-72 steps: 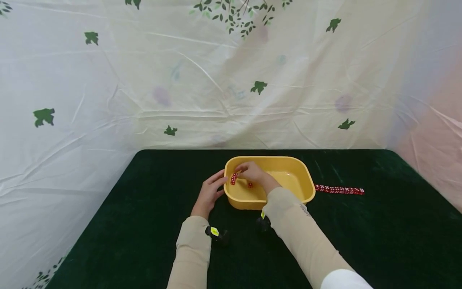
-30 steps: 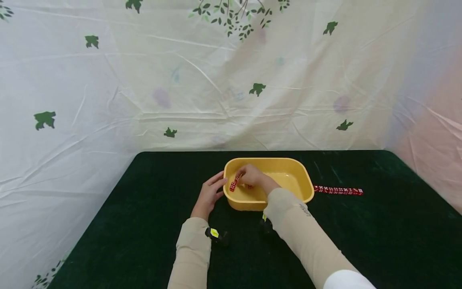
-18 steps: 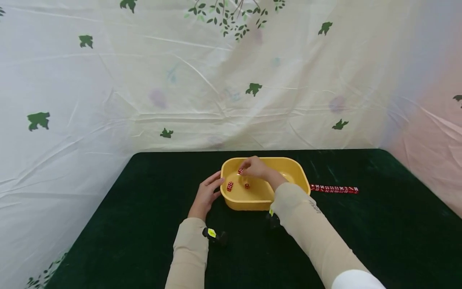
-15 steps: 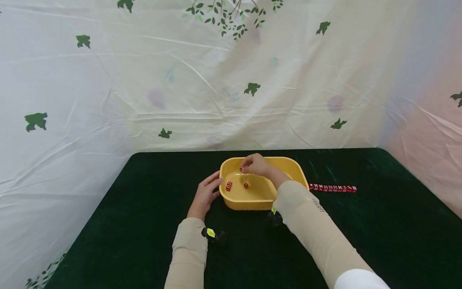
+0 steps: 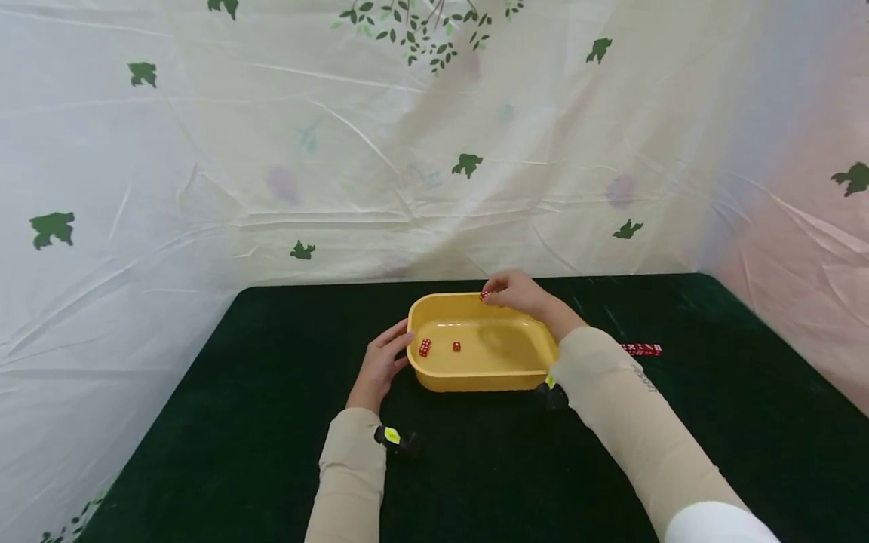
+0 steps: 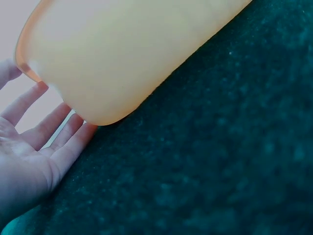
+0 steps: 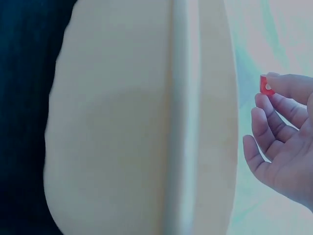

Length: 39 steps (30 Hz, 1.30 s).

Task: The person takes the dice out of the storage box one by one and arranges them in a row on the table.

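A yellow plastic tub [image 5: 485, 375] stands on the dark green cloth. My left hand [image 5: 378, 367] touches the tub's left end, its fingers extended against the outer wall [image 6: 112, 73] in the left wrist view. Between thumb and forefinger, my right hand [image 5: 519, 294] pinches a small red die [image 7: 266, 85] with white dots; in the head view it is above the tub's far rim. Inside the tub, a small cluster of red dice [image 5: 425, 348] lies near the left end, and a single red die [image 5: 457, 347] lies to its right.
A straight row of red dice [image 5: 641, 350] lies on the cloth to the right of the tub, its near part hidden behind the right forearm [image 5: 611, 369]. White sheeting [image 5: 380, 151] with green bird prints hangs behind the table.
My right hand has picked up a die from inside the tub and lifted it right and away, over the far rim. My left hand stays at the tub's left end. The head view has shifted slightly.
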Available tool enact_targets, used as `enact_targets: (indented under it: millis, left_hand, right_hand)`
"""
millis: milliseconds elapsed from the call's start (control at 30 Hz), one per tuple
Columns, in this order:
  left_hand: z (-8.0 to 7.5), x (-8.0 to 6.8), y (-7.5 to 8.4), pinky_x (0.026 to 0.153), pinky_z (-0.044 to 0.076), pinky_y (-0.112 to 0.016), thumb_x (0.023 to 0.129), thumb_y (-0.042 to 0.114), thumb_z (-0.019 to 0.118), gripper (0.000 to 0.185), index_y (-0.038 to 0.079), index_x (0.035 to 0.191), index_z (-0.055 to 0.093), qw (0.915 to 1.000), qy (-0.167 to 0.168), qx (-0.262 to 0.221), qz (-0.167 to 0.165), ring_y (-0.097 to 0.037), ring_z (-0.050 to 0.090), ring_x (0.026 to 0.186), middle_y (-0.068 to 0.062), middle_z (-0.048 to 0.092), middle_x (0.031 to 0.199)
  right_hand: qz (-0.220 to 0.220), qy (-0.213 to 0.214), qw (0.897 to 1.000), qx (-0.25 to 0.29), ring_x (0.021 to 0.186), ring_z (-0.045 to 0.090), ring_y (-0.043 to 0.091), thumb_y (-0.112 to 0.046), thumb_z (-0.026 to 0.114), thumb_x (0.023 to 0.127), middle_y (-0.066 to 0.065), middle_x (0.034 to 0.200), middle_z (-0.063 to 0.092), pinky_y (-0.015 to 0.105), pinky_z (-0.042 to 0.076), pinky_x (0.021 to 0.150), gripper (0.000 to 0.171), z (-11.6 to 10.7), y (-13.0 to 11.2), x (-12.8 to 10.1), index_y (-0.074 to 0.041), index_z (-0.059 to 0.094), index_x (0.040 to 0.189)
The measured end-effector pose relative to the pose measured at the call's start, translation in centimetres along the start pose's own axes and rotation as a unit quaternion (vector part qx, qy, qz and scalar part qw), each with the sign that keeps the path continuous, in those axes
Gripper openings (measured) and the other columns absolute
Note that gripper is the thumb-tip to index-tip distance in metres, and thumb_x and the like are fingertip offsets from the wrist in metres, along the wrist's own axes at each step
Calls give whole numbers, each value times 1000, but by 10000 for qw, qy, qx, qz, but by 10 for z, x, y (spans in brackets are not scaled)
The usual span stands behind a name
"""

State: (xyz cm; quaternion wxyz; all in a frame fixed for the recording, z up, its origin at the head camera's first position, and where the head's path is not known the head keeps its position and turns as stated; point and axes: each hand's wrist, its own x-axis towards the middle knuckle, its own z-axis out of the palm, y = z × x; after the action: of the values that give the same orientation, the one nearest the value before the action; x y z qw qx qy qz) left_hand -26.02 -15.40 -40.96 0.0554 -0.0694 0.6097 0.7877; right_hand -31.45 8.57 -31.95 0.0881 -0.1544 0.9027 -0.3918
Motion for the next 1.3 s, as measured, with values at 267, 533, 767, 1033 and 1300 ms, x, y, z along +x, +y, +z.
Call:
enact_targets:
  millis: [267,533,767,1033,1300]
  left_hand:
    - [0,1,-1,86,39,-39,82,20,58,36,15,118,53,10000,-32,3,1,-18,45,106,-1,48,121]
    - [-1,1,-2,86,39,-39,82,21,58,38,16,119,53,10000,14,78,7,-18,45,106,-1,48,121]
    - [-1,0,-2,85,39,-37,81,21,59,36,17,117,55,10000,32,63,-54,-17,46,105,1,49,119]
    - [-1,0,-1,86,39,-38,81,22,59,37,18,118,54,9999,36,95,-38,-17,45,106,0,48,120]
    - [0,0,-2,86,39,-37,81,22,59,36,19,117,55,9999,69,115,-86,-17,45,106,1,49,119]
  right_hand:
    - [148,237,9996,52,85,48,30,-14,56,84,15,93,54,43,42,80,24,-35,17,-16,3,54,100]
    - [423,574,9975,0,86,47,33,-19,55,84,16,96,54,38,42,77,28,-68,35,-39,3,53,101]
    - [477,705,9963,-110,90,46,33,-26,55,84,20,102,51,43,40,82,39,-87,56,-66,6,48,105]
    - [777,952,9924,-37,91,46,33,-34,52,85,22,106,47,47,37,84,45,-101,82,-86,4,46,107]
    - [698,1086,9916,-27,86,51,29,-31,50,86,21,103,50,44,41,79,43,-109,104,-109,7,47,107]
